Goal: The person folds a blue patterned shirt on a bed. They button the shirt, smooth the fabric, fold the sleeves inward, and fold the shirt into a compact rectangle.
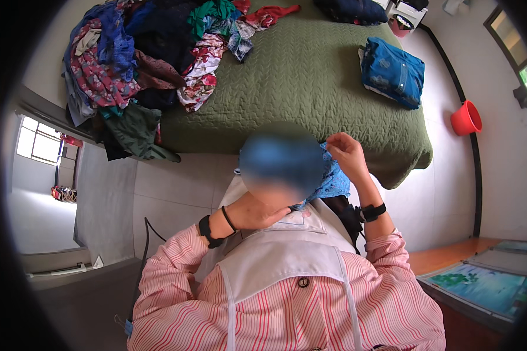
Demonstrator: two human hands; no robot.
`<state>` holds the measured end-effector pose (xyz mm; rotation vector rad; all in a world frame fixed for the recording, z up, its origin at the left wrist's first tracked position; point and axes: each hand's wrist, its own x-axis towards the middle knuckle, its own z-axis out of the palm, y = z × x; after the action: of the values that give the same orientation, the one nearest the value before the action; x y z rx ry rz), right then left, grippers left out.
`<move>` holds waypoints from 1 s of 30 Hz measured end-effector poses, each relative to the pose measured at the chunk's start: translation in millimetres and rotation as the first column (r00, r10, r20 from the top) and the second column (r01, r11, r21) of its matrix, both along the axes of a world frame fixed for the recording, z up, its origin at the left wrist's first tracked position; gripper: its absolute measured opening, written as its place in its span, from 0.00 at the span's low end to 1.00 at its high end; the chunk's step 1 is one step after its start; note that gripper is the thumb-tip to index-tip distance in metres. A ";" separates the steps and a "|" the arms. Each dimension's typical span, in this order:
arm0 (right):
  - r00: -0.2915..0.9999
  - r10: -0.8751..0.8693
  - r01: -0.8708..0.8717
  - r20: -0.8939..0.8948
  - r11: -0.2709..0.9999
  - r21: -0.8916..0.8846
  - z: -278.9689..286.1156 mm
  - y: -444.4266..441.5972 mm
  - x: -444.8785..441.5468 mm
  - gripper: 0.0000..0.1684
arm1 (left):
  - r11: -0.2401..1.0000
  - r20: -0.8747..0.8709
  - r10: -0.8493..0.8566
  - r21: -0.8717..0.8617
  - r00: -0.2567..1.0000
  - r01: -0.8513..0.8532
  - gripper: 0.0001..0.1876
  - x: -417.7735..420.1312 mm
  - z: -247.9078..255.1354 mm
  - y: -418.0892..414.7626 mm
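A blue patterned cloth (333, 177) is in front of my lap, at the near side of the bed. A round blurred patch hides much of it. My right hand (348, 153) has its thumb and fingers pinched together at the cloth's upper right edge. My left hand (257, 213) lies below the blurred patch, palm turned upward, close to the cloth's lower edge. The blur covers its fingers, so its hold on the cloth is hidden. A light apron (285, 259) covers my front over a striped shirt.
A bed with a green quilted cover (290, 74) stands ahead. Heaped clothes (158, 48) lie on its left, some hanging over the edge. A folded blue garment (393, 72) rests at the right, a dark bundle (351, 11) farther back. A red bucket (465, 118) stands by the wall.
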<state>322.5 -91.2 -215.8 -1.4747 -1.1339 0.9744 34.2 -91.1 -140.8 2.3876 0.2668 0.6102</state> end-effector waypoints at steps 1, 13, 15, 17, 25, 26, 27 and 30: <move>0.998 0.016 -0.017 0.066 1.000 0.018 -7.0 1.1 4.1 0.10 | 0.998 -0.030 0.013 -0.067 0.999 -0.015 0.16 -3.0 -0.3 2.1; 0.669 0.398 -0.332 0.628 0.916 -0.226 -8.9 24.1 -34.5 0.22 | 0.733 -0.274 0.559 -0.277 0.782 -0.621 0.17 -28.2 -100.4 84.1; 0.551 0.473 -0.333 0.687 0.880 -0.338 -3.1 15.7 -38.4 0.23 | 0.853 -0.244 0.489 -0.065 0.837 -0.518 0.24 -30.4 -112.1 81.8; 0.501 0.508 -0.382 0.700 0.856 -0.348 -13.4 6.1 -34.5 0.22 | 0.910 -0.323 0.402 0.037 0.857 -0.413 0.34 -32.6 -121.1 78.2; 0.781 0.218 -0.323 0.585 0.943 0.079 9.6 -30.3 -15.9 0.11 | 0.857 -0.114 0.510 -0.017 0.853 -0.515 0.10 -46.2 -137.9 79.4; 0.806 0.163 -0.296 0.570 0.943 0.149 18.3 -35.0 -15.2 0.12 | 0.843 -0.069 0.529 -0.072 0.846 -0.533 0.09 -46.2 -134.5 78.5; 0.828 0.109 -0.268 0.550 0.938 0.218 26.0 -39.3 -14.3 0.12 | 0.827 -0.026 0.550 -0.128 0.835 -0.548 0.09 -46.5 -129.8 76.7; 0.920 0.032 -0.165 0.392 0.936 0.311 43.6 -50.6 -10.2 0.16 | 0.710 0.068 0.649 -0.413 0.758 -0.570 0.05 -46.7 -122.4 74.9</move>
<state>312.2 -141.8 -172.1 -1.3616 -1.5870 0.5269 -12.5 -16.2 -263.3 1.8142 1.0235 1.0059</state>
